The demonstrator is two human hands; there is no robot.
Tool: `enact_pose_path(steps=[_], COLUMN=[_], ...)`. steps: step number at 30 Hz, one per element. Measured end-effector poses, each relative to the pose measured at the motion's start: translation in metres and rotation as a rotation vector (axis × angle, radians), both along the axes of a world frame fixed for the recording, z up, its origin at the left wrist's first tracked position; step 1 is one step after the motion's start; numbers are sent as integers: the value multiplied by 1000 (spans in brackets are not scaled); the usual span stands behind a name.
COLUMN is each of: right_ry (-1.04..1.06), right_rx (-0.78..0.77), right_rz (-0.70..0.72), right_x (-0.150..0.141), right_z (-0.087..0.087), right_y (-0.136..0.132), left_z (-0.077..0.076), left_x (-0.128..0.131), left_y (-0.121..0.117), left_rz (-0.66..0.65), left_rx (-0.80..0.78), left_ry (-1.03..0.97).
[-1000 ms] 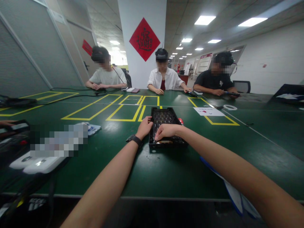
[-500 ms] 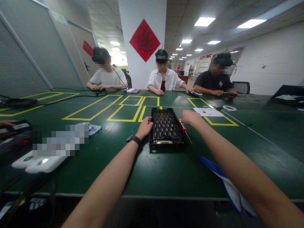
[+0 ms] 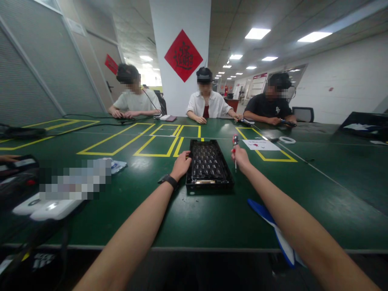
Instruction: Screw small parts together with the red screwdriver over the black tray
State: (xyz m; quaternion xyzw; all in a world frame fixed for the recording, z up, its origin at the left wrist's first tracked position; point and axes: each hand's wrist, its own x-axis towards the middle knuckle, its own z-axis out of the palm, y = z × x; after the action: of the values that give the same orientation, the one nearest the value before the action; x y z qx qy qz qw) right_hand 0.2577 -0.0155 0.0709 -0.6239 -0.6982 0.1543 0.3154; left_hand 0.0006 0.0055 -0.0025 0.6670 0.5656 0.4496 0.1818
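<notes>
the right hand [image 3: 241, 158] wraps its fingers around a red-handled, metal-shafted screwdriver [image 3: 235, 140]; left of them, an oblong black plastic case [image 3: 209, 188] could skid under a sideways push if the left hand [image 3: 181, 164], half-bent fingers touching its edge, grip unclear, holds loosely.

One red-handled, metal-shafted screwdriver [image 3: 235, 141], one black rectangular tray [image 3: 210, 188], the wearer's two bare hands [image 3: 182, 163].
Opposite sit three people in dark headgear [image 3: 212, 103]; one white ring [image 3: 287, 140] lies flat.

We see a smooth, softly glossy desk [image 3: 121, 226], a plastic-looking case [image 3: 209, 188] with a shiny interior, a screwdriver [image 3: 235, 140] with metallic shaft [image 3: 235, 166] and glossy handle, and, towards the desk's far edge, matt paper [image 3: 265, 145].
</notes>
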Motion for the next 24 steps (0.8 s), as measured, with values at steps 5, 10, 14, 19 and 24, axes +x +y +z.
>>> enact_pose_path(steps=[5,10,14,19,24], right_ry=[921,1057,1014,1033,1054], right_rx=[-47,-56,50,116,120], right_rz=[240,332,276,317,418], right_x=[-56,-93,-85,-76,-80], right_z=[11,-13,-19,-19,-22], right_y=[-15,-40,-48,-49,-52], left_z=[-1,4,20,35,29], left_x=[8,12,16,23,24], left_y=[1,-8,-44,-92,-93], left_rz=[-21,-26,-37,-298,-340], left_rx=[36,52,243,183,118], left_ry=[30,9,-1,-28,-121])
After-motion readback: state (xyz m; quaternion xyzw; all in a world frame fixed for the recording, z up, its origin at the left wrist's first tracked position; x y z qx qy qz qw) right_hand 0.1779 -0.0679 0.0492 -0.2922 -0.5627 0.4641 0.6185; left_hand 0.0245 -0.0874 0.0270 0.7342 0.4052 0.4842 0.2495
